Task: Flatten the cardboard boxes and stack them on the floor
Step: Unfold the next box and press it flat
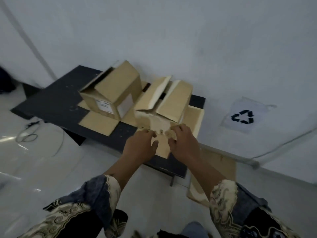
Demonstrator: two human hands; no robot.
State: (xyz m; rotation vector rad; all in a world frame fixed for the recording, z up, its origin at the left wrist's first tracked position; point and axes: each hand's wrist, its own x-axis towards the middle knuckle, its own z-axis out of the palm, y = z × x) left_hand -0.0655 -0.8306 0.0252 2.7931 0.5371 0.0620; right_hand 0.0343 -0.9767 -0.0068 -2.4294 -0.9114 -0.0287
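Both hands are on the near flap (162, 146) of the box w/ torn tape (164, 107), which sits on the dark low worktop (56, 100) right ahead of you. Your left hand (140, 145) is curled over the flap's left side, thumb on top, fingers bent around its upper edge. Your right hand (184, 145) does the same on the right side. Both are gripping the flap, not flat on it, though blur hides the fingertips.

My read: you're opening this box to collapse it. Pull the flap toward you and down w/ even force from both hands so the cardboard doesn't rip. The 2 upper flaps beyond your fingers already stand open, so once the rest of the tape gives, push opposite corners together and it should fold flat.

Just left of your left hand and further off sits a 2nd box w/ labels (111, 93), upright but tilted, resting on an unfolded sheet (97, 123). It's close to the box you're holding and could get dragged or tipped if you yank sideways, so pull straight back.

Below your right forearm a flattened piece (217, 167) lies on the floor (51, 169); that looks like the stack spot. Beyond your right hand, a recycling sign (242, 116) is on the wall. Far left of your left hand, loose cables (27, 134) lie on the floor, so mind your feet.
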